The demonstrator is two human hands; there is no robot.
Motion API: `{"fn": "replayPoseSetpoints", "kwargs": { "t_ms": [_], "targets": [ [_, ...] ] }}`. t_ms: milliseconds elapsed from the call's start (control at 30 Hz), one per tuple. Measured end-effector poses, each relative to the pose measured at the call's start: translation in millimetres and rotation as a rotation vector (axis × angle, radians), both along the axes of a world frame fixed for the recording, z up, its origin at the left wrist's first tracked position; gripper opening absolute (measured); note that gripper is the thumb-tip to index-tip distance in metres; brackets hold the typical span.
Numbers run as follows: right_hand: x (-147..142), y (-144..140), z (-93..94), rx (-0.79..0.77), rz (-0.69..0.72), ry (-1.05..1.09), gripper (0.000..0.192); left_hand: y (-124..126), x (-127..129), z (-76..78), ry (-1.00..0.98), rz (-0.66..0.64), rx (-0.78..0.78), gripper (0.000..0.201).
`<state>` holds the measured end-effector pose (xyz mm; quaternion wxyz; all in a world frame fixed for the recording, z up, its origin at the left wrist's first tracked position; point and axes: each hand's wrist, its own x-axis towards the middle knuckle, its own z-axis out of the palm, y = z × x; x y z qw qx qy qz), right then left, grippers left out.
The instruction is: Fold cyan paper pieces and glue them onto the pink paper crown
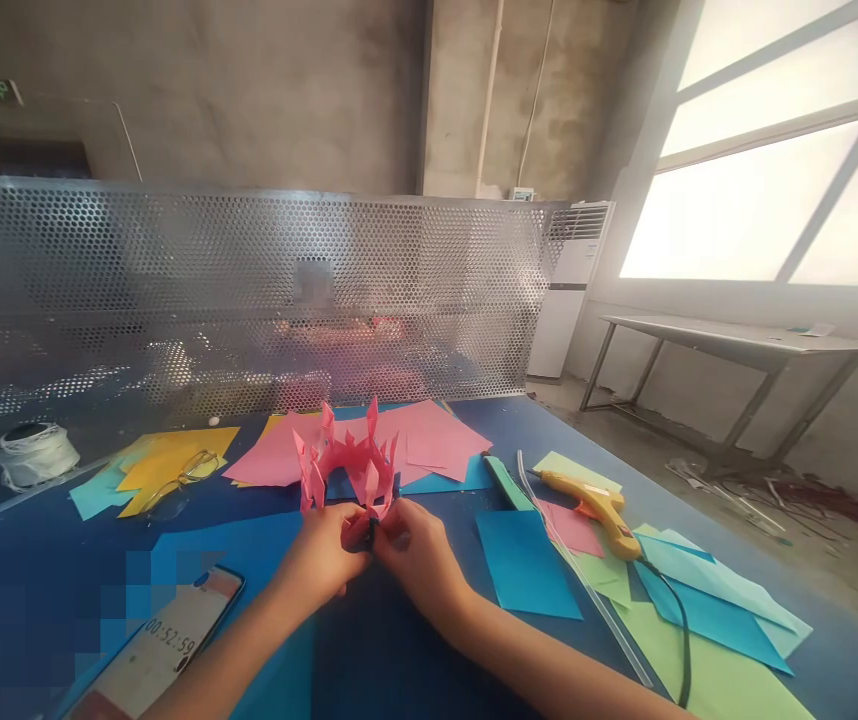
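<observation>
A pink folded-paper crown [371, 480] with pointed tips stands upright over the blue table, its near edge between my two hands. My left hand [334, 545] is closed on the left side of that edge, thumb and fingers pinching the paper. Close beside it, my right hand [415, 545] pinches the same edge from the right. A small dark piece shows between the fingertips; I cannot make out what it is. My fingers hide the lowest front part of the crown. Pink paper sheets [440, 435] lie just behind it.
To the right are a yellow glue gun [590, 505] with a black cord, clear glue sticks [586, 580], a green utility knife [508, 483] and blue paper [526, 565]. To the left are a phone [166, 640], glasses [189, 475] and white string [35, 455]. A perforated metal screen [429, 270] stands behind.
</observation>
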<state>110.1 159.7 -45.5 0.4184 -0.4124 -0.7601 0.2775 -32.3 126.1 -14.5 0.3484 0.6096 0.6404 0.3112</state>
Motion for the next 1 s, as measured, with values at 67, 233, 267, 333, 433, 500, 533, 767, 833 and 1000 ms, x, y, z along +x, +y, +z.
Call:
{"fn": "replayPoseSetpoints", "kwargs": {
  "t_ms": [67,233,267,333,433,500,533,767,833,1000],
  "targets": [
    [-0.6,0.4,-0.5,-0.005,0.002,0.007,0.015,-1.2,2.4,0.0,0.001,0.018,0.021,0.031],
    [-1.8,2.9,-3.9,-0.017,0.006,0.025,0.015,-2.9,6.4,-1.9,0.015,0.068,0.077,0.022],
    [-2.0,3.4,-4.7,-0.017,0.005,0.028,0.015,-2.8,6.8,-2.8,0.020,0.077,0.085,0.021],
    [-2.4,4.1,-5.8,-0.014,0.005,0.035,0.015,-2.3,7.3,-4.9,0.031,0.093,0.099,0.020],
    [-2.8,4.1,-6.6,0.000,0.008,0.042,0.015,-1.5,8.0,-7.8,0.048,0.110,0.112,0.017],
    [-3.0,4.0,-7.3,0.016,0.012,0.047,0.015,-1.3,8.6,-9.0,0.063,0.124,0.114,0.014],
    [-3.1,4.1,-8.1,0.024,0.012,0.050,0.016,-1.2,8.8,-9.4,0.071,0.132,0.113,0.013],
    [-4.3,5.4,-14.7,0.068,-0.001,0.076,0.014,0.1,7.4,-11.5,0.071,0.120,0.125,0.014],
    [-4.5,5.2,-14.9,0.072,-0.002,0.079,0.015,0.8,6.8,-12.0,0.059,0.119,0.127,0.018],
    [-3.9,3.9,-12.6,0.059,-0.012,0.068,0.015,2.3,5.3,-14.3,0.022,0.152,0.138,0.040]
  ]
}}
